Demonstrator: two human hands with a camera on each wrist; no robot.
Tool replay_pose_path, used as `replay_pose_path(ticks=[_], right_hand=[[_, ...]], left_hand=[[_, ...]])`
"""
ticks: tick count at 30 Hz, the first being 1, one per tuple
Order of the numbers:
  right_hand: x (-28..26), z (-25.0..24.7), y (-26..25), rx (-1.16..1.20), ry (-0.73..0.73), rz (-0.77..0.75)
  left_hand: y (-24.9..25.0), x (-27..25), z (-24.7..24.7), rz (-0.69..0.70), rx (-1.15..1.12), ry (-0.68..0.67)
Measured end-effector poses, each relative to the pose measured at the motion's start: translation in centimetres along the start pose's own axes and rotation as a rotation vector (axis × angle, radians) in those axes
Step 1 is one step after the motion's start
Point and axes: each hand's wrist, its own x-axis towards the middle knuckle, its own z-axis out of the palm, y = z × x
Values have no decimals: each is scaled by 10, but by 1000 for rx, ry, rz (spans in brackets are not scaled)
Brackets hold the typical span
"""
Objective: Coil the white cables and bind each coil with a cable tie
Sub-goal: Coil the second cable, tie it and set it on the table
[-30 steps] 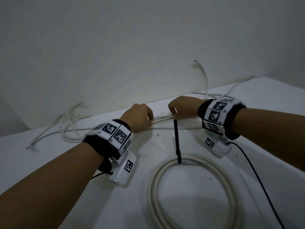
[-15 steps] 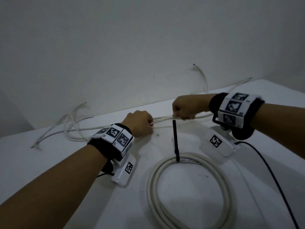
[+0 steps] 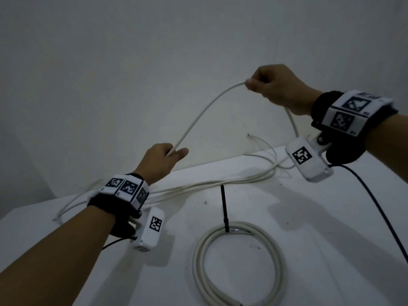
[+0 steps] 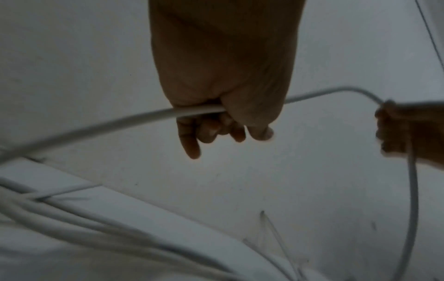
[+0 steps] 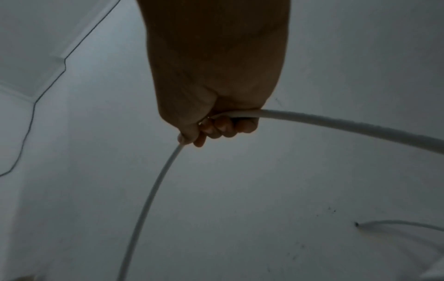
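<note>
Head view: one coil (image 3: 237, 261) is done, lying on the counter (image 3: 320, 250) with a black tie (image 3: 224, 208) on it. Both hands, left (image 3: 159, 161) and right (image 3: 278, 87), are clamped on a second cable (image 3: 203, 113), lifted, not coiled yet. More loose cables (image 3: 220, 183) by the wall. Can't tell how many, and the coil's near edge is cropped.

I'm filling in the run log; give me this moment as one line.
left hand: grips white cable | right hand: grips same cable, raised | finished coil: tied, on table
</note>
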Motion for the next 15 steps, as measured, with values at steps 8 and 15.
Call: replay_pose_path(ticks=[8, 15], right_hand=[[-15, -21, -14, -193, 51, -71], [-47, -58, 44, -621, -291, 512]], left_hand=[[78, -6, -16, 107, -508, 98], [92, -10, -45, 28, -642, 209]])
